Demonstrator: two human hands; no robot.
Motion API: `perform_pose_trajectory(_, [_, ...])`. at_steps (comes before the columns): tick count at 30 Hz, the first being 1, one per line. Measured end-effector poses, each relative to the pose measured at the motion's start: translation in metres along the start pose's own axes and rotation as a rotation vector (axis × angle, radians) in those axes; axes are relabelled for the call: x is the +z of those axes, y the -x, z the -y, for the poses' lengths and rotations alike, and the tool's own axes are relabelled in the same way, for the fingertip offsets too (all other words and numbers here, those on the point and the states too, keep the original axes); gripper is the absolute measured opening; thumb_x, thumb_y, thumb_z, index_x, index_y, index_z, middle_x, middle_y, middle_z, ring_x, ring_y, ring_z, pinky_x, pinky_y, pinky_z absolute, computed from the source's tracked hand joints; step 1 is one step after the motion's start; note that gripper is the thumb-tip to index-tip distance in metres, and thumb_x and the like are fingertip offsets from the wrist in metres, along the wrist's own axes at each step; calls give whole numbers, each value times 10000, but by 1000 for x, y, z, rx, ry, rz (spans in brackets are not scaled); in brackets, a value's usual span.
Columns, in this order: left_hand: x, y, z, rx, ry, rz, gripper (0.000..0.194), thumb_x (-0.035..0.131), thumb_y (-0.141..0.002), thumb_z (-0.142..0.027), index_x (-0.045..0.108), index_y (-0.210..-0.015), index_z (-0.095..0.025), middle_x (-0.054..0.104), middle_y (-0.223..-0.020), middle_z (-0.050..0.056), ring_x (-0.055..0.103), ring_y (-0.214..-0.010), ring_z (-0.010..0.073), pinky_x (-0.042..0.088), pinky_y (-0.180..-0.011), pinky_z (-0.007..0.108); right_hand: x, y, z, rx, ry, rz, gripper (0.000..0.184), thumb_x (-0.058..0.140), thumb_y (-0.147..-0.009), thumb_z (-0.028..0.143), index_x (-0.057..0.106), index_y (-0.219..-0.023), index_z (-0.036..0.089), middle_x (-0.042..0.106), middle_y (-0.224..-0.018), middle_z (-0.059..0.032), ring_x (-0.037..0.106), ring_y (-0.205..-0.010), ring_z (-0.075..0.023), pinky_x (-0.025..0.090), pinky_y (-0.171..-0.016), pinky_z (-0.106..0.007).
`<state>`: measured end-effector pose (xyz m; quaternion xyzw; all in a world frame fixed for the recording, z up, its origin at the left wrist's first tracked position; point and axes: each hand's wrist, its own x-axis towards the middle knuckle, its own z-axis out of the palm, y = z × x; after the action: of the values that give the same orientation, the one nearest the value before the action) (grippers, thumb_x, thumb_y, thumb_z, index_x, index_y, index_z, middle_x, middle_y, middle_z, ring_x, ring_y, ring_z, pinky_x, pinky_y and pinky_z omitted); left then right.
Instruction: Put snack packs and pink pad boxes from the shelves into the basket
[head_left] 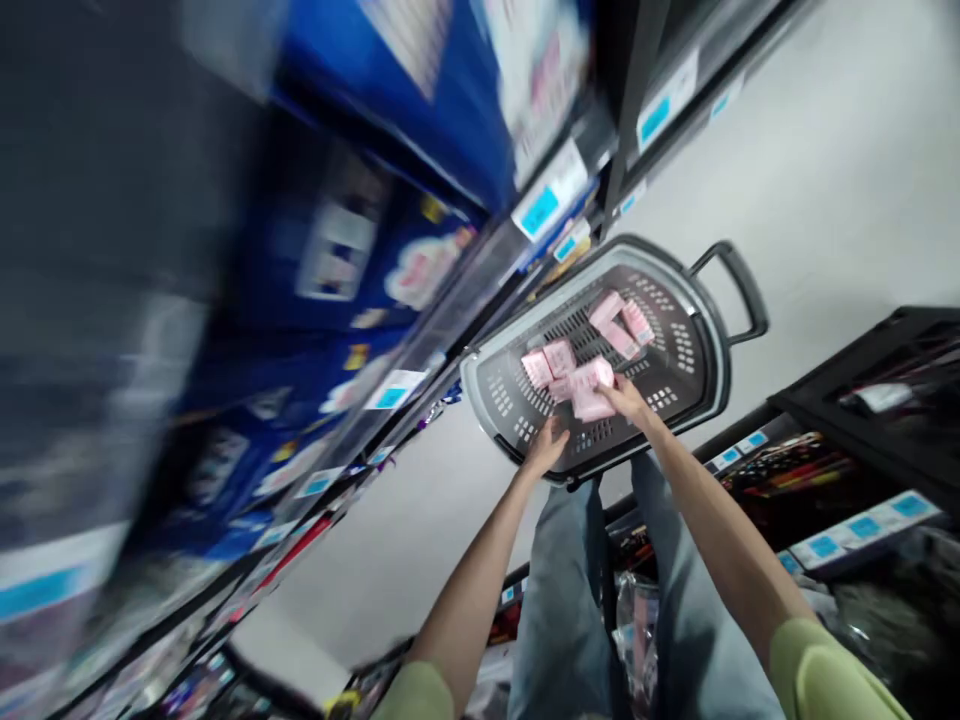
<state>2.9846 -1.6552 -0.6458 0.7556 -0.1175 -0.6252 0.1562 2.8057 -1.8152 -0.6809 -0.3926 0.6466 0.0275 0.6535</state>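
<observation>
A dark grey shopping basket with a light rim is in front of my legs, several small pink boxes lying loose on its slotted floor. My right hand reaches in from the near side and grips a pink box, thumb and fingers at its right end. Inside the near left wall, my left hand hovers with fingers apart and nothing in them, beside the pink boxes. The lettering on the boxes is too small to read.
Shelves with blue packages and price labels run close along the left. The basket's black handle sticks out at the far right. Another dark shelf stands on the right, above the pale floor.
</observation>
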Motion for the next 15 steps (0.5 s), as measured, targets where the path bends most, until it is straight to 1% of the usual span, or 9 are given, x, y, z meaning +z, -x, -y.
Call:
perform_pose_trajectory(2, [-11,50,-39,1,110,-1,518,616,-973,-380,565,-1448,-179,682,-1378,194,667,-1273,334,548,-1064,536,-21,69,29,-20,-78,60,371,775,-744,462,766,-961,161,784,-818,-46,712,-837,-236,567,-814,-340])
perform_pose_trajectory(4, [-21,110,-75,33,267,22,572,581,-994,-511,537,-1478,-208,697,-1362,183,711,-1198,320,617,-934,484,-38,142,59,-57,-155,109,357,746,-737,481,778,-921,177,791,-798,-45,718,-790,-226,570,-759,-326])
perform_pose_trajectory(6, [-29,174,-105,62,490,86,682,667,-933,-590,518,-1492,-228,692,-1371,174,729,-1143,310,642,-855,444,-51,214,90,-93,-206,144,394,743,-693,508,780,-915,185,802,-812,-58,726,-767,-233,571,-723,-332])
perform_pose_trajectory(8, [-35,236,-126,100,691,164,806,794,-838,-585,498,-1504,-239,683,-1378,172,735,-1095,304,649,-801,421,-58,280,121,-133,-227,171,456,749,-656,539,779,-945,187,811,-843,-70,731,-763,-246,571,-703,-342])
perform_pose_trajectory(9, [-37,265,-134,133,753,181,845,848,-795,-551,500,-1500,-243,679,-1383,173,734,-1084,302,648,-785,409,-59,311,136,-158,-227,181,487,756,-643,554,778,-965,189,815,-868,-75,734,-774,-253,572,-706,-348])
perform_pose_trajectory(10, [-39,292,-141,179,787,171,854,883,-765,-514,513,-1488,-249,675,-1392,172,732,-1087,301,645,-777,393,-58,340,150,-189,-222,191,517,765,-636,571,777,-990,195,819,-902,-78,738,-800,-260,575,-721,-354])
perform_pose_trajectory(12, [-44,340,-147,276,844,110,809,922,-720,-451,574,-1421,-248,668,-1413,172,718,-1140,313,637,-791,376,-52,391,173,-268,-188,214,569,788,-631,610,773,-1035,210,822,-965,-84,745,-872,-281,585,-778,-380])
perform_pose_trajectory(14, [-48,378,-145,338,898,27,731,943,-672,-441,646,-1310,-241,693,-1381,167,706,-1186,336,634,-818,386,-39,432,184,-365,-148,231,604,815,-627,644,768,-1060,226,821,-997,-91,745,-952,-311,589,-854,-427])
perform_pose_trajectory(15, [-50,394,-140,357,924,-13,702,946,-650,-459,670,-1259,-246,715,-1344,160,706,-1192,349,635,-831,405,-31,446,186,-412,-127,235,610,830,-619,655,764,-1054,232,820,-995,-94,745,-982,-328,588,-889,-456])
